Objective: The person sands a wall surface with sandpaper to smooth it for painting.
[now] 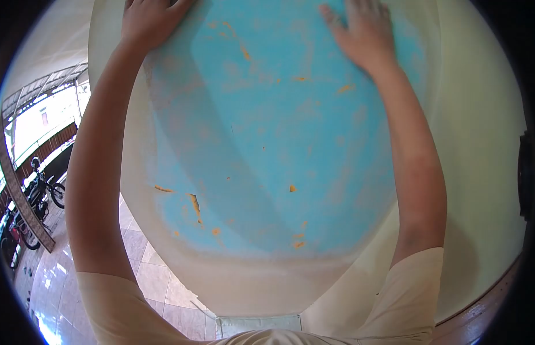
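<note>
A blue-painted wall surface (267, 121) with rubbed pale patches, small chips and orange-yellow marks fills the middle of the view. My left hand (149, 20) is at its upper left edge, thumb stretched out, its other fingers partly cut off by the top of the frame. At the upper right, my right hand (368, 37) lies against the blue paint with its thumb spread away from the fingers. Those fingertips are blurred and run to the frame's top. I see no tool in either hand; what is under the palms is hidden.
Bare beige wall (250, 276) borders the blue area below, and a pale wall (480, 144) stands to the right. A motorcycle (40, 190) is parked beyond a shiny tiled floor (158, 282) at left. A pale flat object (259, 325) lies low in front of me.
</note>
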Motion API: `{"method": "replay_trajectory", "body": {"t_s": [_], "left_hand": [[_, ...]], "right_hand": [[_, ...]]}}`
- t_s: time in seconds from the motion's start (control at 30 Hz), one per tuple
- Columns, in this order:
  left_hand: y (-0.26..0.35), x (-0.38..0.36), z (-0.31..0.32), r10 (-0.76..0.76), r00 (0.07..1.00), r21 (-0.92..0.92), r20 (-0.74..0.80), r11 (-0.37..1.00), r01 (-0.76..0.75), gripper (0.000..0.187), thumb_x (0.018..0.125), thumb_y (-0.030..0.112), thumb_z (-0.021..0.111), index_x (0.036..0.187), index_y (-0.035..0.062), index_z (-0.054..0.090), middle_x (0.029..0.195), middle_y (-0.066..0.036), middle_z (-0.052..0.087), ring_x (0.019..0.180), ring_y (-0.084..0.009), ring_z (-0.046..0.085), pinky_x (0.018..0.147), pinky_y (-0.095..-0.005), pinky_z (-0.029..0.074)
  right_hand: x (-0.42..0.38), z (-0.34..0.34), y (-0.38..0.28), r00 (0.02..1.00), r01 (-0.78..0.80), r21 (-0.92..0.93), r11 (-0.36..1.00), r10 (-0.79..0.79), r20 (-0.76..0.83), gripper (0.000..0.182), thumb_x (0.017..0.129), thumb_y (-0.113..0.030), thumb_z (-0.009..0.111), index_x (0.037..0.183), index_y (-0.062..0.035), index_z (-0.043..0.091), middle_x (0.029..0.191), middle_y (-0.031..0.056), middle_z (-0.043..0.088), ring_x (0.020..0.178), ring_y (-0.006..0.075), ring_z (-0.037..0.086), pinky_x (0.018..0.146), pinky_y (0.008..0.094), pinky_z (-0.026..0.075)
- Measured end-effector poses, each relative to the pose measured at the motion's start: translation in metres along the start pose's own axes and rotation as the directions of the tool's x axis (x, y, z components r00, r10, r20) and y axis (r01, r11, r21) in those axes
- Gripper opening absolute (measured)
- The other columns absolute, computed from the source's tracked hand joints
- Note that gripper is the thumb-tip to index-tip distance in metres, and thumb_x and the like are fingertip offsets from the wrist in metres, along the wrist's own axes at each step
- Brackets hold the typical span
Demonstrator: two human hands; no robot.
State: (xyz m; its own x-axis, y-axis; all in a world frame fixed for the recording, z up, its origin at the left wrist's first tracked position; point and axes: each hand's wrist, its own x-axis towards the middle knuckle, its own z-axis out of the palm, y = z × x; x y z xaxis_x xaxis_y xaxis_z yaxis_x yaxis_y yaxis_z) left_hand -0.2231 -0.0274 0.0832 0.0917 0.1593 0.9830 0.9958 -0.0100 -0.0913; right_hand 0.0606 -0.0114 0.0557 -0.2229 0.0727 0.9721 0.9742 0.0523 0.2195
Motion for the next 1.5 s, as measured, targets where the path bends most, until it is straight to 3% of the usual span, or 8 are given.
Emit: {"method": "replay_trajectory", "body": {"t_s": [0.2,0.3,0.37,0.53,0.77,1.07,1.27,1.5], "left_hand": [[-0.003,0.006,0.001,0.007,0.998,-0.003,-0.063,1.0,-0.007,0.062,0.102,0.048,0.037,0.157,0.0228,0.025,0.166,-0.005,0.014,0.153,-0.023,0.005,0.124,-0.0452,0.002],[-0.005,0.01,0.003,0.0,0.999,0.014,-0.036,1.0,0.0,0.063,0.101,0.048,0.038,0.157,0.0228,0.026,0.166,-0.005,0.014,0.153,-0.0234,0.006,0.124,-0.0451,0.003],[0.0,0.003,0.0,0.02,0.997,-0.025,-0.068,0.999,-0.022,0.062,0.102,0.047,0.038,0.157,0.0228,0.026,0.166,-0.006,0.014,0.153,-0.0239,0.005,0.124,-0.0448,0.003],[0.0,-0.004,-0.002,0.006,0.999,-0.001,-0.033,1.0,-0.006,0.06,0.102,0.044,0.037,0.157,0.0222,0.026,0.166,-0.006,0.014,0.153,-0.0236,0.005,0.124,-0.0445,0.003],[0.006,-0.008,-0.012,-0.012,1.0,-0.042,-0.009,0.999,0.011,0.06,0.102,0.042,0.038,0.157,0.0208,0.026,0.166,-0.005,0.013,0.153,-0.0229,0.004,0.124,-0.044,0.002],[0.005,0.009,-0.001,-0.05,0.998,0.012,-0.029,0.999,0.051,0.063,0.101,0.047,0.036,0.158,0.021,0.025,0.166,-0.008,0.01,0.153,-0.0271,0.003,0.123,-0.0474,0.001],[0.04,0.029,0.011,-0.138,0.986,-0.011,-0.092,0.99,0.137,0.065,0.101,0.049,0.036,0.158,0.0213,0.023,0.166,-0.012,0.011,0.153,-0.0348,0.003,0.122,-0.0513,0.003],[0.037,0.029,0.009,-0.025,0.998,0.018,-0.054,1.0,0.026,0.067,0.1,0.051,0.038,0.158,0.0216,0.023,0.166,-0.011,0.01,0.153,-0.0338,0.002,0.123,-0.0495,0.002]], "right_hand": [[-0.067,0.028,-0.03,0.817,0.575,0.239,0.782,-0.565,-0.115,0.068,0.094,-0.053,0.052,0.152,-0.0214,0.038,0.157,0.0079,0.036,0.146,0.0293,0.03,0.118,0.0501,0.024],[-0.015,0.029,0.007,0.827,0.562,0.121,0.818,-0.553,-0.106,0.07,0.096,-0.051,0.051,0.153,-0.0131,0.035,0.158,0.0105,0.035,0.147,0.0303,0.028,0.118,0.052,0.023],[0.033,-0.015,0.011,0.975,0.147,0.08,0.986,-0.158,0.155,0.071,0.104,-0.045,0.039,0.157,-0.005,0.016,0.165,0.013,0.014,0.153,0.0271,0.006,0.124,0.0454,0.007],[0.055,-0.007,0.006,0.998,-0.055,0.077,0.996,0.057,-0.031,0.071,0.104,-0.047,0.038,0.158,-0.007,0.017,0.165,0.0116,0.013,0.153,0.0276,0.007,0.124,0.0448,0.007],[0.02,-0.014,-0.008,0.873,0.466,0.142,0.873,-0.48,0.087,0.069,0.102,-0.048,0.041,0.156,-0.0086,0.024,0.163,0.0113,0.019,0.152,0.0284,0.01,0.124,0.0459,0.012],[0.044,-0.009,0.096,0.909,-0.406,0.004,0.914,0.403,0.103,0.073,0.105,-0.049,0.033,0.158,-0.0071,0.007,0.166,0.0099,0.004,0.153,0.0263,-0.003,0.125,0.0444,0.006],[0.025,-0.038,-0.002,0.972,0.16,-0.028,0.987,-0.152,0.178,0.076,0.103,-0.053,0.035,0.159,-0.0079,0.01,0.166,0.0101,0.008,0.153,0.0266,0.002,0.125,0.0438,0.005],[0.104,-0.011,0.048,0.99,-0.138,0.081,0.987,0.135,0.04,0.076,0.101,-0.055,0.038,0.158,-0.0103,0.016,0.166,0.006,0.009,0.154,0.0227,0.004,0.125,0.0422,0.006]]}}
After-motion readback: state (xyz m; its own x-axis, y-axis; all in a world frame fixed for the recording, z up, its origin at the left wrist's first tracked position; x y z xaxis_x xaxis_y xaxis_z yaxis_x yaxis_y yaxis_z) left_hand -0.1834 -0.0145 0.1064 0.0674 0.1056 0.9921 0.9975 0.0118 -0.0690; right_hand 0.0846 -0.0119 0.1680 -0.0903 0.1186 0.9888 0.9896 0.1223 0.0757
